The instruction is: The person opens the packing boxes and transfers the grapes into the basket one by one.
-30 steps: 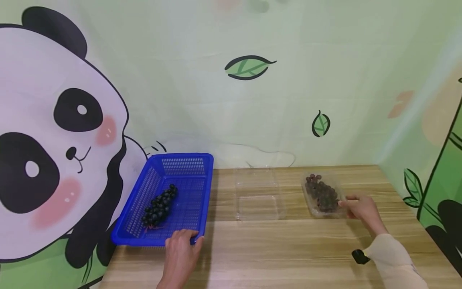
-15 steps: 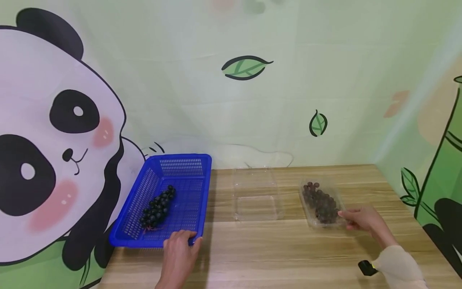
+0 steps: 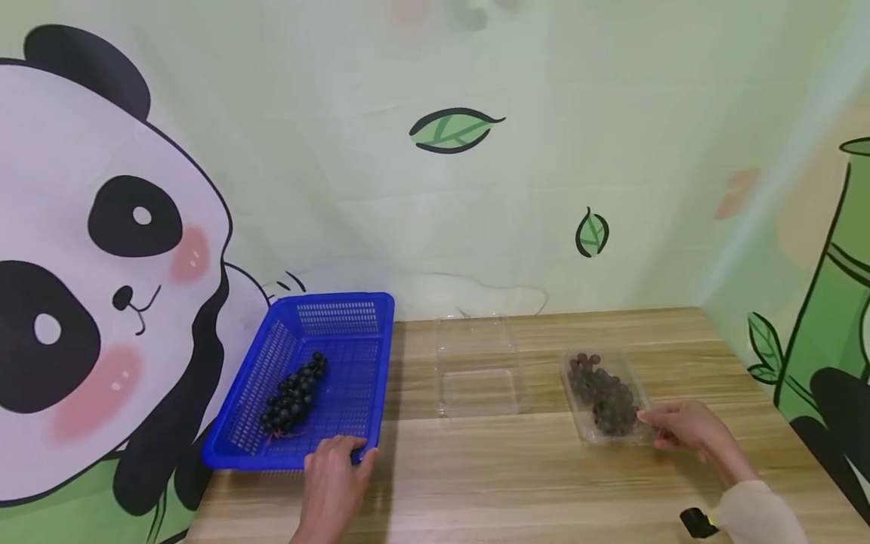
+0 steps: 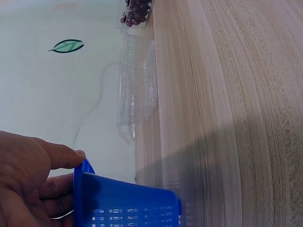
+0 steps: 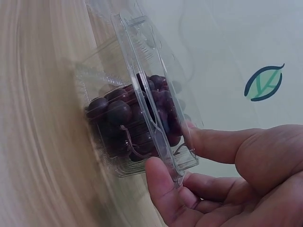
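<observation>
My left hand (image 3: pixel 333 480) grips the near right corner of a blue perforated plastic basket (image 3: pixel 350 378), thumb on the rim and fingers beneath it in the left wrist view. Inside lies a bunch of black grapes (image 3: pixel 295 397). On the right, my right hand (image 3: pixel 693 431) pinches the near right corner of a clear plastic clamshell box (image 5: pixel 125 40). Reddish-purple grapes (image 5: pixel 118 113) fill much of it, and a lid covers them. The right wrist view shows thumb and fingertips at the box's edge, with some fingers partly hidden.
Between the basket and the filled box, a second clear clamshell (image 3: pixel 479 393) stands open on the wooden table (image 3: pixel 476 483). A pale green printed backdrop (image 3: pixel 340 189) with a panda rises behind the table's back edge.
My right hand has drawn the grape-filled box a little toward the table's front. My left hand keeps its hold on the basket; the head view has shifted slightly.
</observation>
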Demonstrator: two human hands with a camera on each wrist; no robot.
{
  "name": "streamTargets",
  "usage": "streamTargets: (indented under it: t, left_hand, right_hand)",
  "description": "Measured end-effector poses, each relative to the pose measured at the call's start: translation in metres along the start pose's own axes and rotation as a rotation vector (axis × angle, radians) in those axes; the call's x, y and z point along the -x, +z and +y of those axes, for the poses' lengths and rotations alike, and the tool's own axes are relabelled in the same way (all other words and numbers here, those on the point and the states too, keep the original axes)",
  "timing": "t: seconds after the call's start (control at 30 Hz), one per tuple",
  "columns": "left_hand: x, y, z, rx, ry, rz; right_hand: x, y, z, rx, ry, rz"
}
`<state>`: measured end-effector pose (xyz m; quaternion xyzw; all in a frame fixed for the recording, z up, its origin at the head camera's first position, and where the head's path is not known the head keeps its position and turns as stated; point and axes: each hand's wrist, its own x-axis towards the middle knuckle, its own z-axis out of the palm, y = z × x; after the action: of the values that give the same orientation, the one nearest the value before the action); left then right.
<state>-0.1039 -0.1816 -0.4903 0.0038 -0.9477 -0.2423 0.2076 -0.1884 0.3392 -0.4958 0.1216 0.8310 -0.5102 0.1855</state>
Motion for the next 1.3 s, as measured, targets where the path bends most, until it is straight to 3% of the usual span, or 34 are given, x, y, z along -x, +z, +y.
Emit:
streamTargets:
  t: [1.3]
  left_hand:
    - [0.000, 0.002, 0.001, 0.021, 0.014, 0.020]
  right_hand:
    - [0.051, 0.006, 0.026, -0.060, -0.041, -0.136]
